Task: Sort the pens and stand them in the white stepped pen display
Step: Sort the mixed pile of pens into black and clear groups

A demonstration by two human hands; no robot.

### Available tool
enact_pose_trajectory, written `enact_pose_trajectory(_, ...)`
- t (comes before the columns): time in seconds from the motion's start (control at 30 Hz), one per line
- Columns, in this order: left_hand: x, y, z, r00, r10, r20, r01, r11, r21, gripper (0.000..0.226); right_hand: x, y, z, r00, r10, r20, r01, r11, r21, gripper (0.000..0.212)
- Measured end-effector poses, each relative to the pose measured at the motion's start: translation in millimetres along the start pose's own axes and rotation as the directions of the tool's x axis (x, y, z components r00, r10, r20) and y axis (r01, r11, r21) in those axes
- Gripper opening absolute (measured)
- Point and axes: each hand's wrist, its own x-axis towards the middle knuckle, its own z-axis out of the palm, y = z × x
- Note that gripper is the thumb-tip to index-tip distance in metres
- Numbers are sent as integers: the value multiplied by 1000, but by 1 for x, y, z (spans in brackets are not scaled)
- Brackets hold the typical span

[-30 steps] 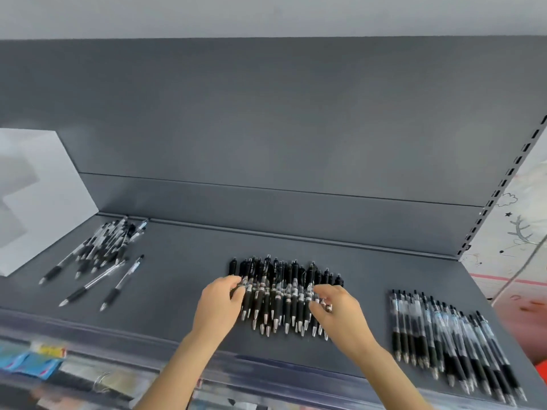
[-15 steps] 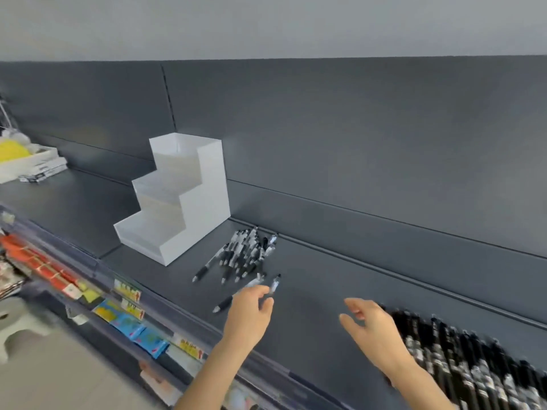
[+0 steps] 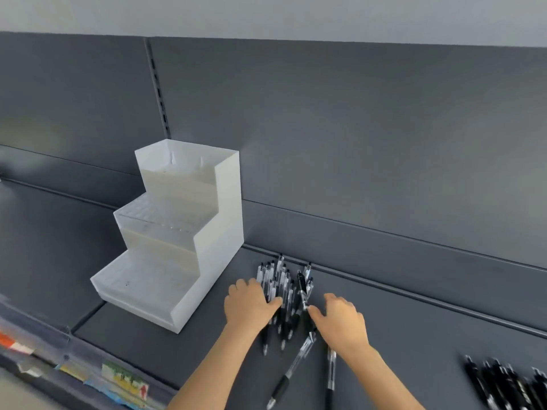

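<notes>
Left grip (image 3: pixel 251 303) and right grip (image 3: pixel 340 321), fingers relaxed, flanking pen pile (image 3: pixel 284 284), long axes front-to-back, tips toward viewer

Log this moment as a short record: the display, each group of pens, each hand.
display: white stepped display, three tiers, no pens standing in it
pen heap: clear-barrelled, on the shelf just right of the display
loose pens: two, lying in front of the heap
black pens: separate group at lower right, blurred
left hand: rests on the heap's left side; grip unclear
right hand: fingers spread, thumb at the heap's right edge, holding nothing
</notes>
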Motion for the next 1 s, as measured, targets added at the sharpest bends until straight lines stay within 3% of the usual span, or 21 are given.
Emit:
enact_pose_trajectory(0.2, 31, 2, -1, 992, 39, 118, -19, 986, -165, 22, 31, -40, 21, 998, 54, 33, -52, 997, -62, 43)
enact_pose_trajectory(0.27, 36, -1, -4, 990, 44, 134, -16, 980, -199, 17, 38, -50, 25, 992, 89, 95, -92, 995, 25, 38)
enact_pose_trajectory(0.33, 42, -5, -9, 989, 43, 145, -5, 967, -254, 21, 46, -52, 26, 980, 128, 152, -154, 973, 170, 25)
enact_pose_trajectory(0.43, 49, -13, -17, 988, 44, 150, 14, 931, -365, 35, 52, -45, 23, 968, 184, 169, -233, 911, 341, 38)
enact_pose_trajectory(0.53, 50, -20, -22, 992, 45, 121, 20, 870, -493, 38, 57, -36, 21, 965, 189, 181, -248, 885, 395, 43)
enact_pose_trajectory(0.67, 43, -27, -35, 989, 56, 140, 65, 681, -730, 27, 57, -22, 16, 959, 143, 243, -257, 797, 546, 40)
enact_pose_trajectory(0.73, 37, -29, -43, 970, 76, 229, 165, 485, -859, 19, 53, -14, 9, 952, 84, 294, -270, 680, 682, 33)
enact_pose_trajectory(0.8, 30, -28, -49, 947, 114, 300, 243, 353, -903, 13, 48, -8, -1, 937, -10, 350, -295, 516, 804, 22)
enact_pose_trajectory(0.87, 23, -27, -51, 932, 154, 330, 278, 284, -918, 11, 43, -4, -9, 916, -109, 386, -315, 400, 861, 12)
enact_pose_trajectory(1.0, 14, -22, -48, 900, 235, 366, 320, 209, -924, 10, 35, 1, -16, 903, -191, 385, -305, 345, 888, 8)
